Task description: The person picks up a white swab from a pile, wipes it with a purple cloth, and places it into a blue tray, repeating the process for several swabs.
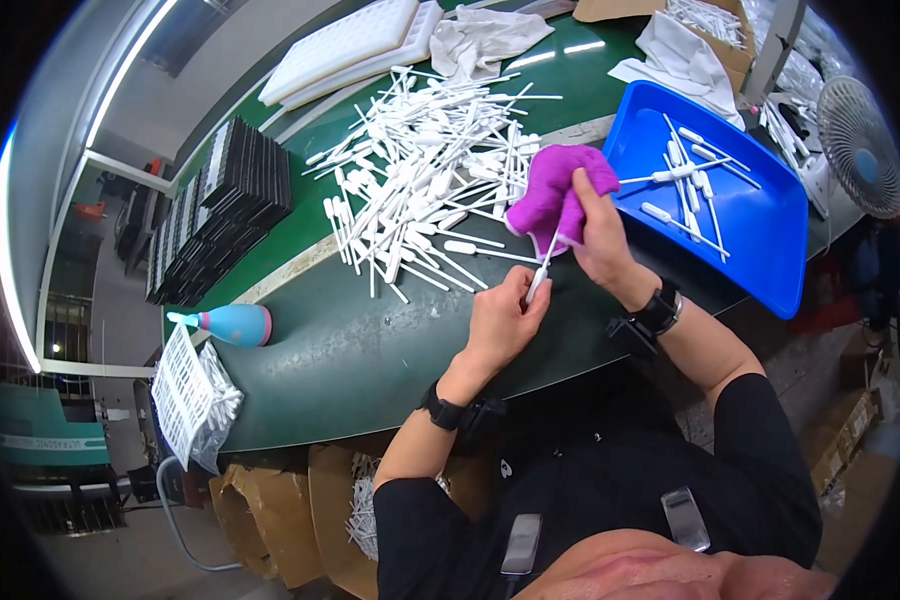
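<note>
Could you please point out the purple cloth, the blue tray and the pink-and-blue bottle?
purple cloth (552, 190): head view, middle of the bunched fabric.
blue tray (770, 265): head view, bare floor near its front corner.
pink-and-blue bottle (235, 324): head view, middle of its body.

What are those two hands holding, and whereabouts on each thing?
The left hand pinches a white plastic pipette by its bulb end. The right hand grips a purple cloth, bunched around the pipette's stem.

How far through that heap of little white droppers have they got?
Early on, it seems. Only a few droppers lie in the blue tray, likely finished. In hand: the left hand holds one dropper while the right hand rubs it with a purple cloth. The big pile on the green table remains.
</note>
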Motion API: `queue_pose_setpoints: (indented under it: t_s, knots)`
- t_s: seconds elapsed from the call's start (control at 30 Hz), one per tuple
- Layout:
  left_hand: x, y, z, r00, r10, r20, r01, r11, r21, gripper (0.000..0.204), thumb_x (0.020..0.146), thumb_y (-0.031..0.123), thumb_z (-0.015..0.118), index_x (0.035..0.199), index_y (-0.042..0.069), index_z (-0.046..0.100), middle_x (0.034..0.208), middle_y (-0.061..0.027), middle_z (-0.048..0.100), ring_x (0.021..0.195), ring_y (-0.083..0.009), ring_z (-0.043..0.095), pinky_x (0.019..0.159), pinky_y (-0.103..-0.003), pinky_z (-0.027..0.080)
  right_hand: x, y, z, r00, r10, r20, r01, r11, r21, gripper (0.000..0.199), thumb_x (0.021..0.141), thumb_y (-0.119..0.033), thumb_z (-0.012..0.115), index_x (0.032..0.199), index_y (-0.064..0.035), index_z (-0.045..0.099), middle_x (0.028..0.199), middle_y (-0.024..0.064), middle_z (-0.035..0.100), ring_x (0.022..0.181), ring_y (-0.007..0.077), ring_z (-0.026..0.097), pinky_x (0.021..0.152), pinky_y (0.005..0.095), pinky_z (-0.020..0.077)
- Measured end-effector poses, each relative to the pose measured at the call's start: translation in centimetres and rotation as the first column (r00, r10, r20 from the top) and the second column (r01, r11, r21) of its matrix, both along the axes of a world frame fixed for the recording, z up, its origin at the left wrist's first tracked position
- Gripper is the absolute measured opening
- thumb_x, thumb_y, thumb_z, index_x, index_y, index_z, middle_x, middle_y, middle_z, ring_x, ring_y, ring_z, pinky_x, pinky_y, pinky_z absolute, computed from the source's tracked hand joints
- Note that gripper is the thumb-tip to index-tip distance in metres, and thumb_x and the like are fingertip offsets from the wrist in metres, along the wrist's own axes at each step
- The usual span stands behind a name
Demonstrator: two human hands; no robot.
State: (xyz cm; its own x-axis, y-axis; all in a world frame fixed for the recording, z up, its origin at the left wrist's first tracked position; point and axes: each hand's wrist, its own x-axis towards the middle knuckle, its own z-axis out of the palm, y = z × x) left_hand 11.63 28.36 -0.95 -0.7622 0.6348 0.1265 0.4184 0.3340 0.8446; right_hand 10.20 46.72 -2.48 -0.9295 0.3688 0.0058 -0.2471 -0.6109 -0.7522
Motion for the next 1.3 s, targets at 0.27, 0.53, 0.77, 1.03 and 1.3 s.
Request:
queue_pose_setpoints:
  t_s: [0.27,0.53,0.77,1.03,1.3]
  knots:
    - [-0.1,0.2,-1.0,0.960,0.155,-0.234,-0.151,0.988,0.033,0.015,0.085,0.015,0.063,0.089,0.002,0.057,0.056,-0.0137,0.056,0.049,-0.0305,0.058,0.044,-0.038,0.042,1.7,-4.7,2.2,0.957,0.287,0.048,-0.291,0.951,0.101,0.031,0.098,-0.028,0.047,0.120,-0.0057,0.052,0.104,0.0046,0.061,0.091,0.0115,0.059,0.083,0.0263,0.0470]
    - [-2.4,-2.9,3.0,0.949,0.296,0.111,-0.316,0.863,0.393,0.018,0.093,0.015,0.058,0.091,-0.001,0.066,0.058,0.0018,0.055,0.049,-0.0010,0.037,0.043,-0.021,0.028,2.1,-2.9,1.5,0.879,0.441,0.181,-0.476,0.797,0.372,0.032,0.098,-0.028,0.048,0.120,-0.0047,0.054,0.104,0.0032,0.059,0.095,0.0085,0.056,0.084,0.0251,0.0448]
    - [-3.4,-3.7,3.4,0.864,0.078,0.497,-0.390,0.728,0.564,0.021,0.095,0.018,0.055,0.093,-0.001,0.064,0.064,-0.0016,0.058,0.050,-0.0044,0.047,0.043,-0.019,0.032,2.1,-4.2,2.2,0.682,0.712,0.166,-0.709,0.588,0.389,0.034,0.098,-0.030,0.048,0.116,-0.0019,0.055,0.105,0.0022,0.060,0.095,0.0084,0.055,0.083,0.0257,0.0450]
    - [-3.3,-1.6,3.6,0.867,0.237,0.438,-0.462,0.712,0.529,0.021,0.095,0.017,0.055,0.093,-0.003,0.062,0.064,-0.0047,0.059,0.053,-0.0104,0.056,0.046,-0.020,0.042,2.0,-3.2,2.2,0.792,0.573,0.211,-0.571,0.573,0.588,0.035,0.096,-0.033,0.051,0.108,-0.0017,0.060,0.096,0.0072,0.063,0.089,0.0148,0.058,0.079,0.0305,0.0460]
    - [-5.6,-2.8,4.9,0.829,0.292,0.477,-0.516,0.730,0.449,0.024,0.094,0.021,0.057,0.091,-0.002,0.060,0.063,-0.0037,0.059,0.052,-0.0099,0.056,0.046,-0.021,0.043,2.5,-2.6,2.7,0.852,0.397,0.341,-0.478,0.323,0.817,0.045,0.092,-0.041,0.053,0.094,0.0030,0.061,0.079,0.0209,0.063,0.073,0.0322,0.061,0.070,0.0383,0.0472]
